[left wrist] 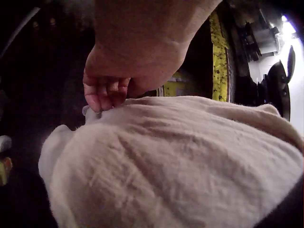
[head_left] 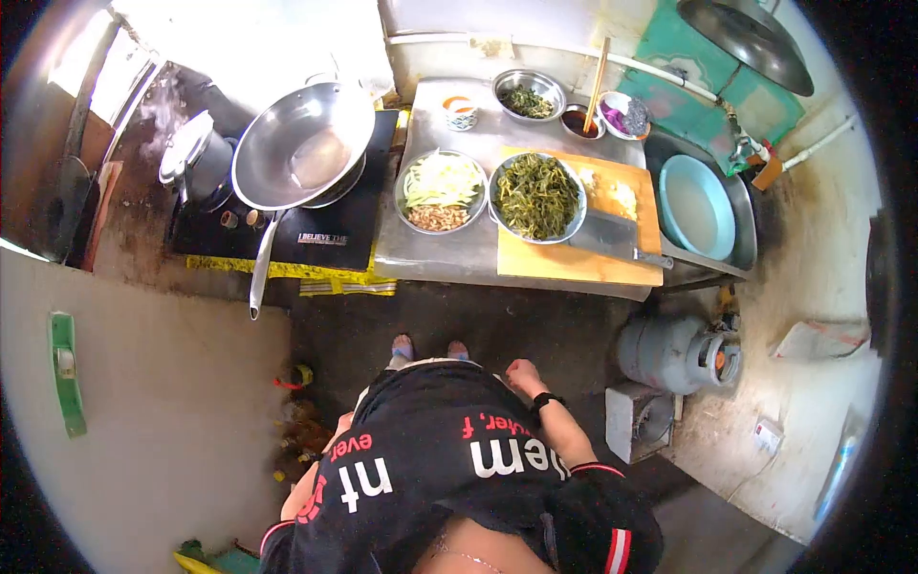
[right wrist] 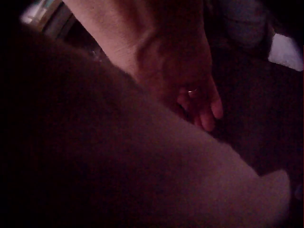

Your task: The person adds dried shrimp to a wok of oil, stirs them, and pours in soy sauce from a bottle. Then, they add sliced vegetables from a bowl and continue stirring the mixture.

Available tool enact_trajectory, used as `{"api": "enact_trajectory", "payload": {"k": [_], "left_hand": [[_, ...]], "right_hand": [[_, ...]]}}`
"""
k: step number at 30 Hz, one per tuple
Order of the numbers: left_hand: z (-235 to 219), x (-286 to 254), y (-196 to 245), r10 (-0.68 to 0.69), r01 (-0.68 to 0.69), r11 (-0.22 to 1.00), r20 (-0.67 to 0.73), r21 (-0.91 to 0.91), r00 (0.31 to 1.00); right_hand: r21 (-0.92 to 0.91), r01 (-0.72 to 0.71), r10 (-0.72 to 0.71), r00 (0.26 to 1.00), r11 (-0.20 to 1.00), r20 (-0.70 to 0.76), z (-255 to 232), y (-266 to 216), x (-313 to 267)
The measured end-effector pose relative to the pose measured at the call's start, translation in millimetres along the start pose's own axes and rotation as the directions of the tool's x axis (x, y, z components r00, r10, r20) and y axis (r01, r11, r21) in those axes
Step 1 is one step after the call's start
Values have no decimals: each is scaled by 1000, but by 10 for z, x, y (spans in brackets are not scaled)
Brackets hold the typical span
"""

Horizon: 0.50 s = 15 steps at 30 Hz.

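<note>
Both hands hang at the person's sides, away from the counter. The left hand (left wrist: 126,71) has loosely curled fingers beside the pale cloth trousers (left wrist: 175,156) in the left wrist view; the shirt mostly hides it in the head view. On the other side, the right hand (head_left: 524,377) hangs below a black wristband (head_left: 547,400). In the dark right wrist view, a ring (right wrist: 192,91) shows on one loosely bent finger, and nothing lies in that hand. A steel wok (head_left: 258,158) sits on the black stove (head_left: 316,251), its handle towards the person.
Behind the wok's left side, a pot (head_left: 206,163) steams. The steel counter (head_left: 392,244) bears a bowl of leafy greens (head_left: 537,196), a bowl of sliced vegetables (head_left: 440,191), a cleaver (head_left: 602,232) and a cutting board (head_left: 535,263). A gas cylinder (head_left: 660,354) stands right.
</note>
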<state>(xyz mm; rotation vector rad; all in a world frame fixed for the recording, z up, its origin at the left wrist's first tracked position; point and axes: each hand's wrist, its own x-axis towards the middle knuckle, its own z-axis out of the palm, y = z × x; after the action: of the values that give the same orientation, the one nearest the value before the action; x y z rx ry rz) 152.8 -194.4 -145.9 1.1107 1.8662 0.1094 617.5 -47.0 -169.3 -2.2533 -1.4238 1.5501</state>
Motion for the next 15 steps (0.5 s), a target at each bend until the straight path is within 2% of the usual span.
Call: {"api": "enact_trajectory", "payload": {"k": [6,8,11,15], "left_hand": [[68,95,-96,2,-5,992,-21,-124,1000],[73,127,-131,4,-8,987,-26,-162,1000],[62,178,-199,4,-12,976,-36,-217,999],[73,271,-413,0,-17,955,-56,-296,998]], "right_hand": [[-64,69,-67,997,996,42,-54,21,-58],[20,15,-15,1000,1000,16,-16,48,-43],[41,-22,20,999,999,34,4,59,-19],[-28,5,-3,998,1000,58,-42,-27,-59]]}}
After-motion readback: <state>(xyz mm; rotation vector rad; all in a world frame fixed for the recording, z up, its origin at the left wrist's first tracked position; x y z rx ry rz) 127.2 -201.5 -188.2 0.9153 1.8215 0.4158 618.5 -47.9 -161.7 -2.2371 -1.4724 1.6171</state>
